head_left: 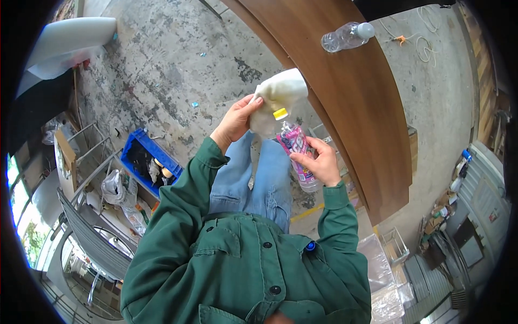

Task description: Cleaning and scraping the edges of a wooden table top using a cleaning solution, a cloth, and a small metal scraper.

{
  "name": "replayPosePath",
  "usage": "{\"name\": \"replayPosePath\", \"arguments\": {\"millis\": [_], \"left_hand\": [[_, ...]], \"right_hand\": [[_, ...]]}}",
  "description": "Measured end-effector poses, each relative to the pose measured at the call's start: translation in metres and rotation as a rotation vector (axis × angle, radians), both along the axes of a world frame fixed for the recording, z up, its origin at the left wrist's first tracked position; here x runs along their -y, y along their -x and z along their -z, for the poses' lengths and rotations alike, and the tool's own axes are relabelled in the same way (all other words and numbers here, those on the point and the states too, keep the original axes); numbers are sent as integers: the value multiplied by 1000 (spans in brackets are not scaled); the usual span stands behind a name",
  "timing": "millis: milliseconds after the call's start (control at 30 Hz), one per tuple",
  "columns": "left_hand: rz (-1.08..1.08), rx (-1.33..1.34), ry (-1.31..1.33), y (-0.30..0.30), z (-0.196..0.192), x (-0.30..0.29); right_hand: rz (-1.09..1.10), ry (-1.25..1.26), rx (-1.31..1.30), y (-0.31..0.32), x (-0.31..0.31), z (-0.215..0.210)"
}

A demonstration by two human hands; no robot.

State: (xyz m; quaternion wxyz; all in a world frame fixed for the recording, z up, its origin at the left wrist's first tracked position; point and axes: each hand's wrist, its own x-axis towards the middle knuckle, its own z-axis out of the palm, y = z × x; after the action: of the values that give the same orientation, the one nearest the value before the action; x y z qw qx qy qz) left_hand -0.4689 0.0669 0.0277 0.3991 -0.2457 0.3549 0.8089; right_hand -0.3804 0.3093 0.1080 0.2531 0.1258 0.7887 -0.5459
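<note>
- Above your knees, your left hand is closed on a white cloth, fingers curled over its near edge, thumb side toward you.
- The cloth is bunched up and sits just above the yellow cap of a bottle; whether it touches the cap cannot be told.
- Your right hand is clamped around the bottle's middle, fingers wrapped over its pink label, thumb on the left side.
- The bottle is clear plastic, tilted so that its cap points up and to the left, toward the cloth, and its base points down and to the right.
- Both things are held in the air in front of you, over your blue jeans and the concrete floor.
- A long brown wooden board runs just to the right of your hands, from the top of the view toward the lower right.
- A second clear bottle lies on its side on that board, well apart from your hands.
- To your left, a blue crate with odds and ends stands on the floor beside a metal rack.
</note>
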Motion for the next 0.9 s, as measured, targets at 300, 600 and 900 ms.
{"name": "replayPosePath", "arguments": {"millis": [300, 600, 900], "left_hand": [[-11, 79, -72, -5, 16, 12], [13, 89, -49, -3, 28, 25], [17, 109, -117, 1, 27, 33]], "right_hand": [[3, 118, 324, 11, 13, -10], [181, 412, 536, 9, 21, -10], [148, 397, 542, 2, 27, -2]]}}
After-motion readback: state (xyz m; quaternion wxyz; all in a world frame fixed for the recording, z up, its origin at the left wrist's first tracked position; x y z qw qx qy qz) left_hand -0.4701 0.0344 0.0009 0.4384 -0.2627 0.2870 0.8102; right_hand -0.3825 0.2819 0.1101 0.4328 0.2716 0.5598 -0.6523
